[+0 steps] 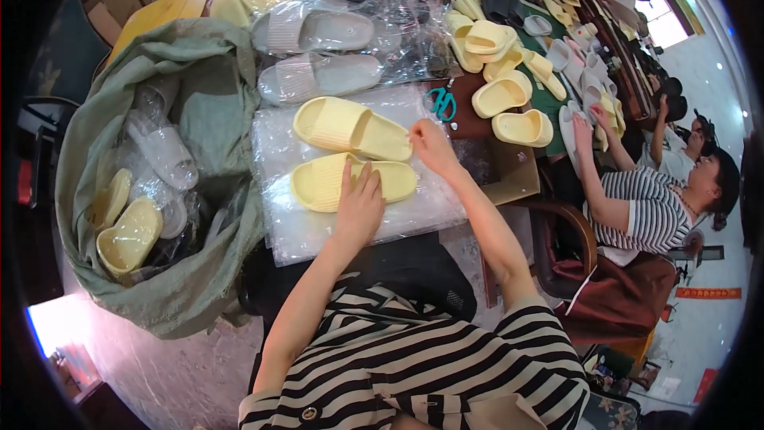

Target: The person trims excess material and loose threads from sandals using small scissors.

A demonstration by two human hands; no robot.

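Two pale yellow slippers lie side by side on a stack of clear plastic bags point(290, 231), their ribbed straps to the left and heels to the right. My left hand point(362, 201) rests on the nearer yellow slipper point(314, 183), its fingers stretched over the inner edge of the strap. Beside the heel of the farther yellow slipper point(328, 123), my right hand point(434, 148) is closed with fingertips pressed together. Whatever those fingertips pinch at the heel edge is too small to make out.
Bagged grey slippers point(318, 76) lie beyond the stack. Teal scissors point(440, 102) and loose yellow slippers point(501, 94) are at the right. A green sack point(179, 302) with bagged slippers stands at my left. A co-worker in stripes point(645, 207) sits to the right.
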